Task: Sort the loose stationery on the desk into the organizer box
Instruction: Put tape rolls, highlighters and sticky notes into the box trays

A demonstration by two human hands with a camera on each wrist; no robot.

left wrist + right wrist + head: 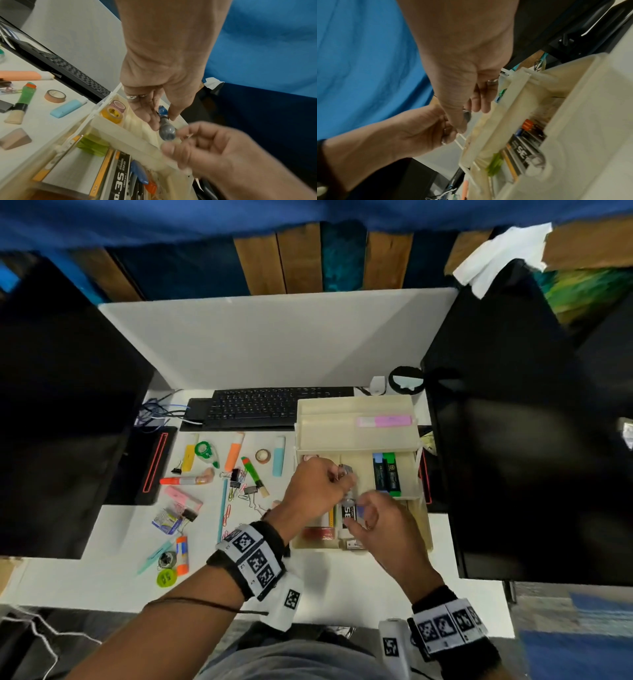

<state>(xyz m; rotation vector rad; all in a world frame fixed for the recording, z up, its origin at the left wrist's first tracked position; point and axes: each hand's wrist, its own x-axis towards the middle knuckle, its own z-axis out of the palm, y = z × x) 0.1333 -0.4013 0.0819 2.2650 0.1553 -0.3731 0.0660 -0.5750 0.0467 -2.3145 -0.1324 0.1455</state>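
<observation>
Grey-blue clip point(166, 127) between left hand point(164, 75) fingers point(152, 119)

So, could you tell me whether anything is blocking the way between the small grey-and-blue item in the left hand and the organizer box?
Nothing visible does. The left hand pinches the grey-and-blue item directly over the organizer box, and the right hand is close beside it, not underneath.

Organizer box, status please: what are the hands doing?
Left hand pinches a small grey-blue item over the organizer box. Right hand beside it, hold unclear. Nothing blocking.
</observation>
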